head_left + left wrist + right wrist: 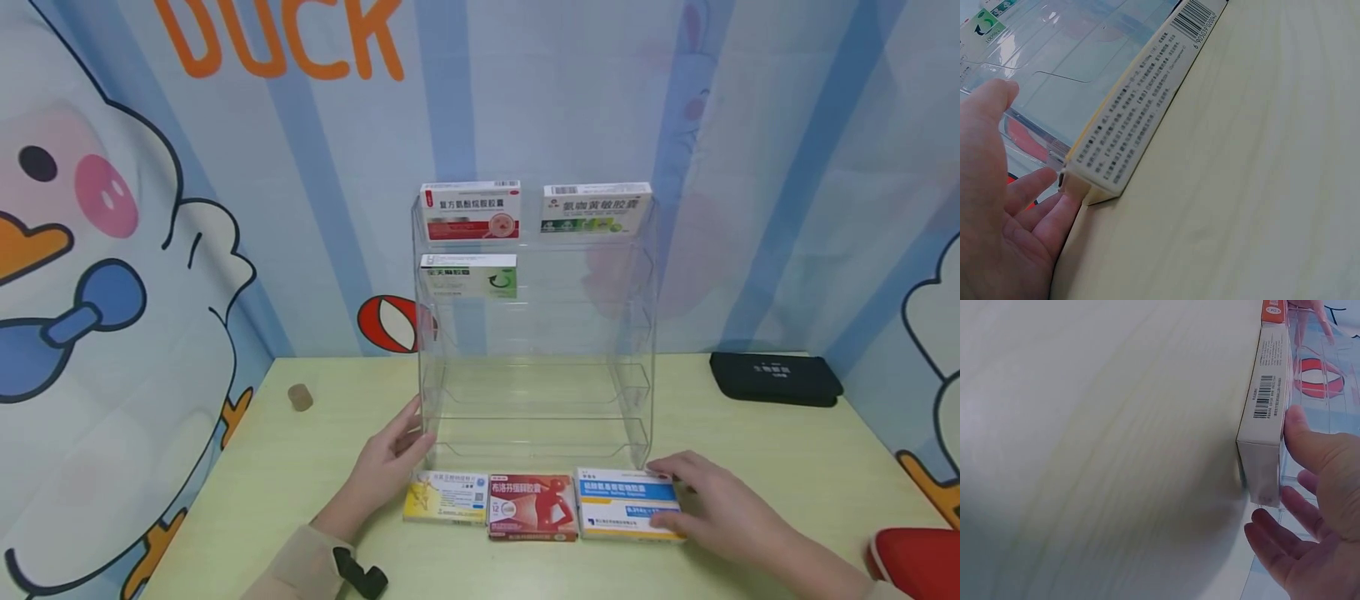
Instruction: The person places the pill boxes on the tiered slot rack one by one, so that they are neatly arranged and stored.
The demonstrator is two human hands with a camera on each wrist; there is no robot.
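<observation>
A clear acrylic rack (536, 431) stands on the table, with three medicine boxes in a row before it: a yellow-and-white box (447, 497), a red box (533, 507) and a white-and-blue box (626, 504). My left hand (386, 458) is at the rack's lower left side, its thumb over the side edge and its loosely bent fingers near the yellow-and-white box's end. At the right end of the row, my right hand (716, 508) rests its thumb on the white-and-blue box's face; the other fingers spread loosely past that box's end in the right wrist view.
On the rack's upper tiers sit a red-and-white box (471, 210), a white-and-green box (596, 208) and a pale green box (469, 277). A black pouch (776, 379) lies back right, a small brown cylinder (300, 397) back left, and a red object (915, 560) at the right edge.
</observation>
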